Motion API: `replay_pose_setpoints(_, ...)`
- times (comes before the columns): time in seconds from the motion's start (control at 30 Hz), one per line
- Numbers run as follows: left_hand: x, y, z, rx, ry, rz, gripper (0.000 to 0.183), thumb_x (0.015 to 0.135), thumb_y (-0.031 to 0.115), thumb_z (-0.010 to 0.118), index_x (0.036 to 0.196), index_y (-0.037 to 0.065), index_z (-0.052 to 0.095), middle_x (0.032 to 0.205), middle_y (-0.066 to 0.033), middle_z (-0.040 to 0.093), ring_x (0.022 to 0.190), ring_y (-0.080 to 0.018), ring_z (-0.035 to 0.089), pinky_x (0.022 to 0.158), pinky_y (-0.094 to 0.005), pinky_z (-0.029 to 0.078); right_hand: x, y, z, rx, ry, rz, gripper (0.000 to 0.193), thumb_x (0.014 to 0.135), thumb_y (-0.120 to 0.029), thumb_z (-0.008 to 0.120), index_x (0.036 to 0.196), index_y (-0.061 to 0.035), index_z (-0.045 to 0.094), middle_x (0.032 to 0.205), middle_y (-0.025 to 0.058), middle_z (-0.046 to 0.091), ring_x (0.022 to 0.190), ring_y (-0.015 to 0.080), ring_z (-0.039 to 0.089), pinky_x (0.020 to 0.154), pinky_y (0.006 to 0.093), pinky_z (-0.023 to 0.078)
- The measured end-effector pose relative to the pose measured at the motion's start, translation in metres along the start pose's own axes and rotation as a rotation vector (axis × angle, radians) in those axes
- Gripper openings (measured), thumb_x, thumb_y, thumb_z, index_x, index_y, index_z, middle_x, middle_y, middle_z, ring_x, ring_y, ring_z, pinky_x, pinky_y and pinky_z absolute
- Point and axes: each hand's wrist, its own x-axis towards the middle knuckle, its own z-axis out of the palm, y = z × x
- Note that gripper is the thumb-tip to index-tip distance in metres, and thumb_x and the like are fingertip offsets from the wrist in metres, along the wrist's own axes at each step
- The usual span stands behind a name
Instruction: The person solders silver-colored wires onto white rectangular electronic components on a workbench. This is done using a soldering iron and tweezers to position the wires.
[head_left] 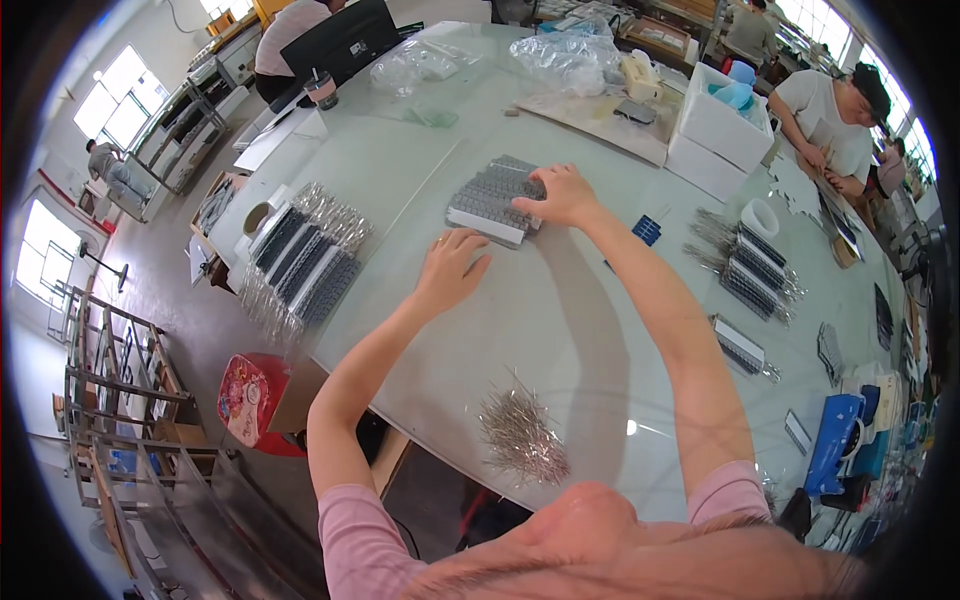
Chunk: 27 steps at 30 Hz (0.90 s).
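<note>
A fanned stack of grey patterned strips (pixel 492 190), with a white strip along its near side, lies on the pale glass-like tabletop (pixel 400 320). My right hand (pixel 563 197) holds the stack's right end, thumb on the near side and fingers over the far side. My left hand (pixel 455 268) rests at the near left corner, its fingertips touching the edge, thumb held apart. Nearer to me is a loose clump of thin silvery wires (pixel 525 435). To the left sit dark strips (pixel 305 262) with silvery wires sticking out at both ends.
More wired strips (pixel 760 270) lie on the right, near a white tape roll (pixel 760 218) and a small blue grid piece (pixel 647 230). A white foam box (pixel 718 140) and clear plastic bags (pixel 570 60) stand farther back. Another person (pixel 835 125) works at the right side.
</note>
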Motion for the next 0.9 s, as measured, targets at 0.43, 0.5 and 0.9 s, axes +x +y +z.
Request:
replay_pose_setpoints(0.43,0.003,0.003,-0.006,0.028,-0.089,-0.003,0.038,0.088,0.024,0.065,0.122,0.008,0.058,0.126,-0.012,0.054,0.12,-0.0313,0.051,0.103,-0.0454,0.037,0.034,-0.046,0.01,-0.183,-0.068,0.253,0.093,0.077,-0.08,0.052,0.122,0.0004,0.064,0.127,0.0113,0.06,0.127,0.0261,0.045,0.103,0.0425,0.038)
replay_pose_setpoints(0.5,0.001,0.004,-0.006,0.02,-0.086,-0.003,0.038,0.088,0.024,0.065,0.122,0.008,0.058,0.126,-0.0123,0.054,0.12,-0.0321,0.051,0.104,-0.0456,0.036,0.038,-0.048,0.012,-0.188,-0.077,0.301,0.093,0.08,-0.081,0.045,0.124,-0.0009,0.064,0.129,0.0107,0.059,0.129,0.0262,0.044,0.104,0.0428,0.036)
replay_pose_setpoints(0.9,0.003,0.006,-0.01,0.037,-0.109,-0.023,0.039,0.088,0.025,0.064,0.124,0.01,0.058,0.127,-0.0113,0.054,0.122,-0.0314,0.049,0.105,-0.0452,0.035,0.061,-0.035,0.015,-0.082,-0.086,0.342,0.088,0.091,-0.074,0.029,0.104,0.0013,0.073,0.118,0.0179,0.067,0.119,0.0364,0.056,0.102,0.0507,0.038)
